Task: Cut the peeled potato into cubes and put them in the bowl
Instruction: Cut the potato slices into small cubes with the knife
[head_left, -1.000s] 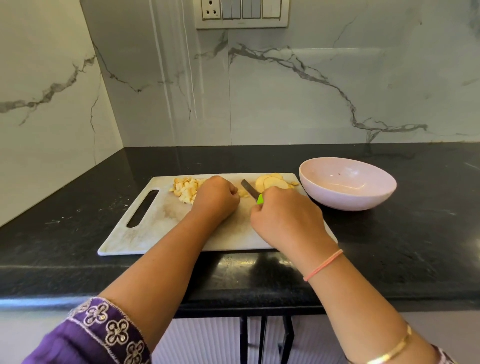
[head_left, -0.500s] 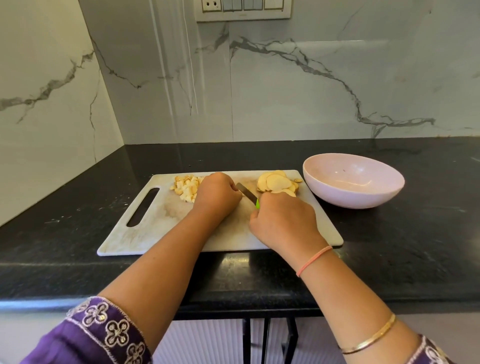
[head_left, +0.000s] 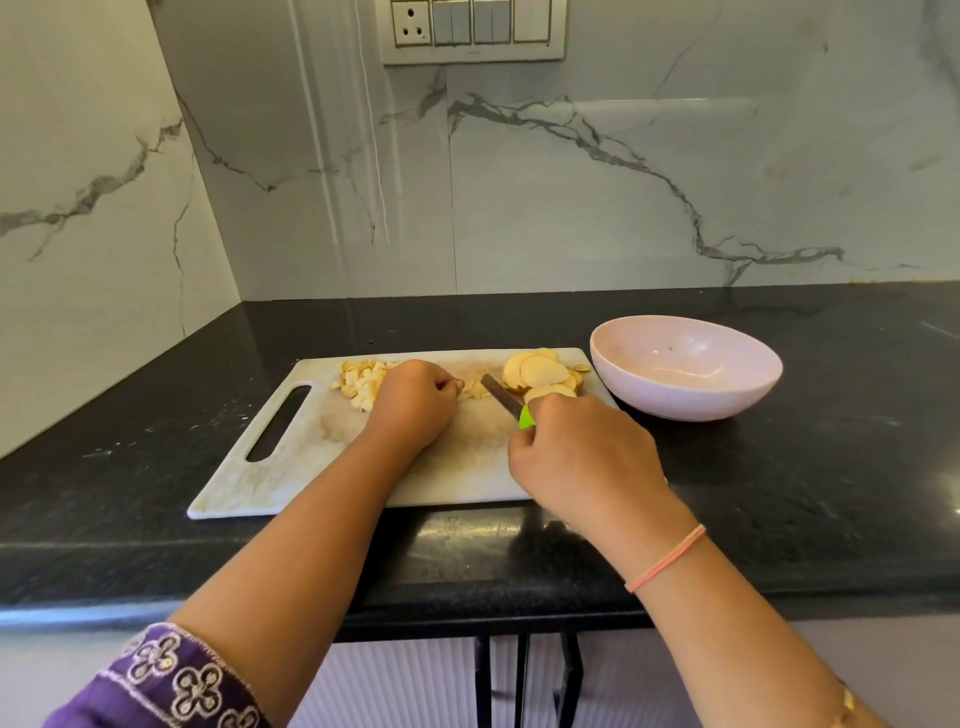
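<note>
A white cutting board (head_left: 291, 467) lies on the black counter. A heap of small potato cubes (head_left: 359, 382) sits at its far left. Round potato slices (head_left: 540, 371) are stacked at its far right. My left hand (head_left: 413, 402) is curled in the middle of the board, fingertips on a few cut strips (head_left: 475, 391). My right hand (head_left: 582, 457) grips a knife by its green handle (head_left: 526, 417); the dark blade (head_left: 500, 391) points away from me, between the strips and the slices. A pale pink bowl (head_left: 685, 366) stands right of the board and looks empty.
The black stone counter (head_left: 805, 493) runs to marble walls at the back and left. A switch panel (head_left: 472, 31) is mounted on the back wall. The counter's front edge lies just below the board, with cabinet fronts beneath.
Both hands stay at the board's middle. The knife blade has shifted slightly between the strips and the slices, and the camera has tilted a little.
</note>
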